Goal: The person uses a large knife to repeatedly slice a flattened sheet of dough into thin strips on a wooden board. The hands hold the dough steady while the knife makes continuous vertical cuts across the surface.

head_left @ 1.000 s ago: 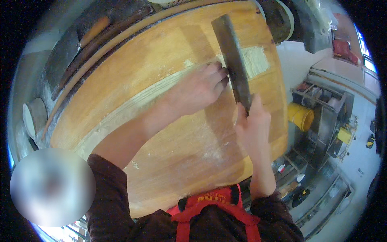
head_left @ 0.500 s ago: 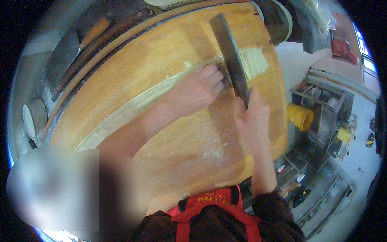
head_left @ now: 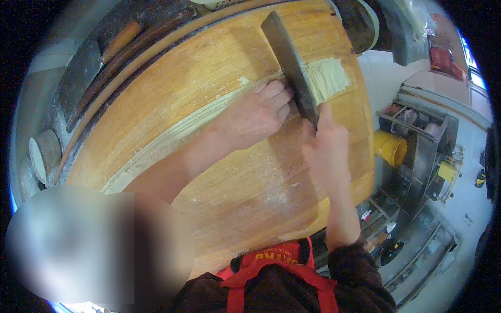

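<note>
A long folded strip of pale dough (head_left: 177, 141) runs diagonally over the floured wooden board (head_left: 250, 193). My left hand (head_left: 263, 109) rests on its right end, fingers curled and pressed down on the dough beside the blade. With closed fingers my right hand (head_left: 326, 143) grips the handle of a large broad-bladed knife (head_left: 289, 60). Its blade stands across the dough, pointing to the far side, just right of my left fingertips. To the right of the blade lie thin cut noodles (head_left: 329, 78), side by side. My left fingertips are partly hidden behind the knuckles.
Along the board's far left edge lies a long wooden rolling pin (head_left: 120, 78). A wooden-handled blade (head_left: 121, 41) and a white round container (head_left: 44, 151) are beyond it. At the right are a yellow bucket (head_left: 390, 148) and a metal rack (head_left: 422, 141).
The knife's far end has swung slightly left and its handle has shifted a little toward the left. The cut noodles beside it show a wider patch. My left hand has barely moved.
</note>
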`<move>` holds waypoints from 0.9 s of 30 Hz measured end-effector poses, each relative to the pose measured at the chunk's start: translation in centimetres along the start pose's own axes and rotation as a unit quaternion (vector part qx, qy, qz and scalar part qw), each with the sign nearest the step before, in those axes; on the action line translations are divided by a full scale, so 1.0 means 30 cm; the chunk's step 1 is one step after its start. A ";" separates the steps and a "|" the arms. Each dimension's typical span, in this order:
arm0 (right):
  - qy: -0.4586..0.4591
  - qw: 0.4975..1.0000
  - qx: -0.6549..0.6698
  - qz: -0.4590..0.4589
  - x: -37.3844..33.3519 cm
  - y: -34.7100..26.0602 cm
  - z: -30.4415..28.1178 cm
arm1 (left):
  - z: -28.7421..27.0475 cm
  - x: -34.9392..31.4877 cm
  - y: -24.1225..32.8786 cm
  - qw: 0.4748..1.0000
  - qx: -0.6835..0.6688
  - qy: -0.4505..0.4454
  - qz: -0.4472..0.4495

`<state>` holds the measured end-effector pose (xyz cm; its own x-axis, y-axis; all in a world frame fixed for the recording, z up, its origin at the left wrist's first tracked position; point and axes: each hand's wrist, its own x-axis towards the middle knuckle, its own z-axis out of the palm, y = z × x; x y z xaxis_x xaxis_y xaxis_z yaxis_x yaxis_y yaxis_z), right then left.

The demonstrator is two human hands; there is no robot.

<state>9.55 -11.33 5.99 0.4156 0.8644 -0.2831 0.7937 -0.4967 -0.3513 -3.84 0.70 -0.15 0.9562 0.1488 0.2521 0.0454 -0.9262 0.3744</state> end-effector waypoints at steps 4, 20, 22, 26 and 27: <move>0.017 0.999 0.040 -0.019 -0.063 0.013 -0.019 | 0.016 -0.005 -0.004 0.997 0.027 0.065 0.014; 0.033 0.998 0.042 -0.038 -0.006 0.000 -0.004 | -0.008 -0.006 -0.006 1.000 0.004 0.029 0.005; 0.028 0.998 0.054 -0.016 -0.071 -0.019 -0.021 | -0.004 -0.015 -0.003 0.997 0.020 0.068 0.014; 0.010 0.999 -0.037 -0.033 -0.119 -0.018 -0.031 | 0.011 -0.018 -0.006 0.998 0.006 0.056 0.005; -0.003 0.999 -0.032 -0.021 -0.122 -0.018 -0.036 | 0.006 -0.021 -0.005 0.999 0.004 0.041 0.002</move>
<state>8.09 -14.15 8.19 0.3787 0.8839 -0.2743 0.8370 -0.4536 -0.3062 -4.39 0.68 -0.52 0.9298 0.1718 0.3255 0.0438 -0.9298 0.3656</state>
